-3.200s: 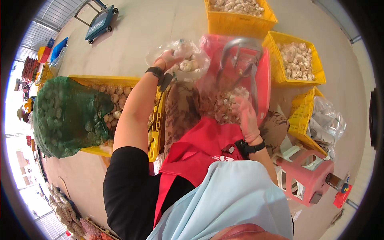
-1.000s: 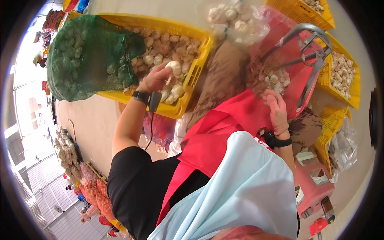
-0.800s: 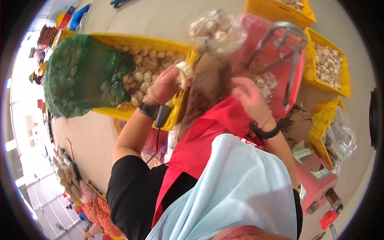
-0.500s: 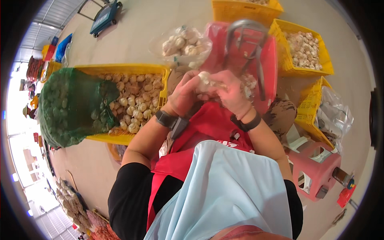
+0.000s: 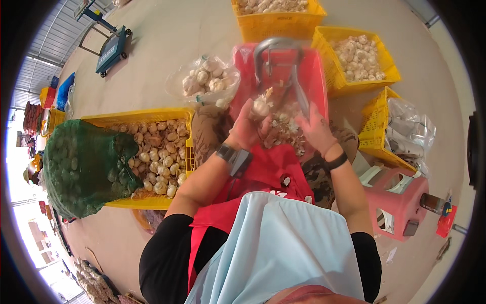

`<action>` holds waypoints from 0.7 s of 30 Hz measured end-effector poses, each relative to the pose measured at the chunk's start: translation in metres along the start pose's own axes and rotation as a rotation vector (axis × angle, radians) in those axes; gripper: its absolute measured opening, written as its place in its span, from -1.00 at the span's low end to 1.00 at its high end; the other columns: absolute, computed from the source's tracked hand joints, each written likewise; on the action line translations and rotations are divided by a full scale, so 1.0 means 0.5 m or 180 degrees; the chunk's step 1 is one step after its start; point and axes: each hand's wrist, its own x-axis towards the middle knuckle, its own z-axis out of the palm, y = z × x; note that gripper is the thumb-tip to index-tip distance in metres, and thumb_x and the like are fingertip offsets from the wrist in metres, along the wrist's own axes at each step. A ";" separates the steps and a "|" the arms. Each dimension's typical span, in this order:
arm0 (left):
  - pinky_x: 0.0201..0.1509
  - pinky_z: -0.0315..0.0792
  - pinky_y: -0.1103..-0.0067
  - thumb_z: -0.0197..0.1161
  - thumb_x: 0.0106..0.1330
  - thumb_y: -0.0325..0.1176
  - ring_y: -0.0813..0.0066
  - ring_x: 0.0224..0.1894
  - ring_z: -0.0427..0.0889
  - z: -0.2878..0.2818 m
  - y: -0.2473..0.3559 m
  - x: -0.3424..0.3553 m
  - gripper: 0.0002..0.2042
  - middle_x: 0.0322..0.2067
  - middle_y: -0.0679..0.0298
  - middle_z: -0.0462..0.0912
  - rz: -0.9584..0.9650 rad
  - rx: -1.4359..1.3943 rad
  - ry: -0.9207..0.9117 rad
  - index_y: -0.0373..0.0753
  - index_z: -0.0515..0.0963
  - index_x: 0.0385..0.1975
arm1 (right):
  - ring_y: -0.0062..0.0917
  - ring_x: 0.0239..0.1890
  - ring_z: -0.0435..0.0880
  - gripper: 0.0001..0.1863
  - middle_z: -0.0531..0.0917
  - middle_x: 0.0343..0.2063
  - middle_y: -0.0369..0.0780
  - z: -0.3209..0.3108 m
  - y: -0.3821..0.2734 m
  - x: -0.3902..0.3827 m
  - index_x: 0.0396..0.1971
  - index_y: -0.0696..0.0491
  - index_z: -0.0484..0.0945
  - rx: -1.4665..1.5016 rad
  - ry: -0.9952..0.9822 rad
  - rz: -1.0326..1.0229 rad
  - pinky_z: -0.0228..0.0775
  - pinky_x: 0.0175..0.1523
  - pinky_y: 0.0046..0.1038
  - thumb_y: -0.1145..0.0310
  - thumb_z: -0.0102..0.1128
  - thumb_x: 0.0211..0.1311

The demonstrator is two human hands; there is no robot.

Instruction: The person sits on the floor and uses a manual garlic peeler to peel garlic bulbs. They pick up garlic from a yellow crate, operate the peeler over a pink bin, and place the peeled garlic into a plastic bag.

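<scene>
Two hands are working close together over a red basket [image 5: 314, 76]. Nearest to the camera, a pale blue cloth [image 5: 276, 248] and a red apron [image 5: 263, 172] are covering the person's front. Just past the apron, the left hand [image 5: 248, 126] is closing its fingers around a garlic bulb [image 5: 260, 107] — the bulb is sitting at the fingertips, right above the near edge of the red basket. The right hand [image 5: 314, 129] is curling beside it over a pile of garlic skins and bulbs [image 5: 283, 129]; whether it is gripping anything I cannot tell. A grey metal handle [image 5: 276, 45] is arching over the red basket.

To the left, a yellow crate [image 5: 152, 157] is lying on the floor, full of garlic, with a green net sack [image 5: 83, 167] hanging over its far-left end. To the right, a pink stool [image 5: 400, 202] is standing near the person's elbow. Farther out, a clear bag of garlic [image 5: 207, 81] is leaning just beside the red basket — and more yellow crates [image 5: 357, 55] of garlic are sitting beyond on the floor.
</scene>
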 end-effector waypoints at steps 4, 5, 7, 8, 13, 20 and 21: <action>-0.29 0.62 0.64 0.11 0.33 0.17 0.44 -0.28 0.65 0.011 -0.017 0.020 -0.48 -0.25 0.24 0.61 0.0076 0.0095 0.0194 -0.21 0.49 -0.04 | -0.12 -0.26 0.62 -0.50 0.58 -0.27 0.04 -0.079 -0.108 0.002 0.19 0.18 0.17 0.0542 -0.0921 0.0984 0.45 -0.15 -0.25 0.30 0.08 0.37; -0.29 0.62 0.64 0.10 0.33 0.17 0.44 -0.27 0.66 0.015 -0.018 0.026 -0.48 -0.24 0.25 0.62 0.0055 0.0075 0.0197 -0.22 0.49 -0.04 | -0.14 -0.28 0.62 -0.52 0.59 -0.29 0.03 -0.092 -0.134 0.007 0.18 0.18 0.18 0.0696 -0.1205 0.1463 0.45 -0.18 -0.25 0.31 0.07 0.38; -0.29 0.62 0.64 0.10 0.34 0.16 0.45 -0.27 0.66 0.032 -0.019 0.033 -0.48 -0.24 0.25 0.62 0.0048 0.0020 0.0208 -0.21 0.49 -0.04 | -0.13 -0.30 0.61 -0.53 0.59 -0.30 0.03 -0.098 -0.152 0.008 0.16 0.18 0.19 0.0701 -0.1203 0.1502 0.44 -0.18 -0.24 0.30 0.08 0.37; -0.29 0.62 0.64 0.09 0.34 0.16 0.45 -0.27 0.67 0.040 -0.019 0.038 -0.48 -0.23 0.26 0.62 0.0059 -0.0021 0.0203 -0.21 0.49 -0.03 | -0.12 -0.30 0.60 -0.53 0.58 -0.30 0.04 -0.099 -0.155 0.007 0.15 0.19 0.20 0.0701 -0.1208 0.1519 0.44 -0.19 -0.24 0.30 0.08 0.37; -0.25 0.61 0.63 0.06 0.39 0.08 0.45 -0.22 0.65 0.070 -0.015 0.066 -0.54 -0.18 0.28 0.62 0.0028 0.0063 -0.0143 -0.18 0.48 0.02 | 0.00 -0.25 0.58 -0.50 0.59 -0.28 0.09 -0.003 -0.002 0.003 0.14 0.20 0.22 0.0003 -0.0188 0.0266 0.43 -0.12 -0.18 0.28 0.11 0.33; 0.04 0.52 0.47 0.04 0.41 -0.24 0.37 0.03 0.56 0.013 -0.006 0.023 -0.59 0.03 0.23 0.53 0.0952 0.2321 -0.0494 -0.19 0.32 0.22 | -0.03 -0.02 0.49 -0.40 0.47 0.02 0.02 0.071 0.068 0.022 0.19 0.14 0.25 -0.1405 0.0961 -0.0338 0.38 0.05 -0.14 0.32 0.23 0.19; 0.09 0.50 0.43 0.05 0.40 -0.29 0.35 0.07 0.55 0.036 -0.011 -0.010 -0.56 0.06 0.22 0.50 0.0851 0.1838 -0.0428 -0.18 0.28 0.25 | -0.05 -0.01 0.48 -0.42 0.45 0.03 -0.01 0.062 0.030 0.011 0.17 0.11 0.30 -0.1234 0.1057 -0.0735 0.38 0.05 -0.16 0.35 0.24 0.15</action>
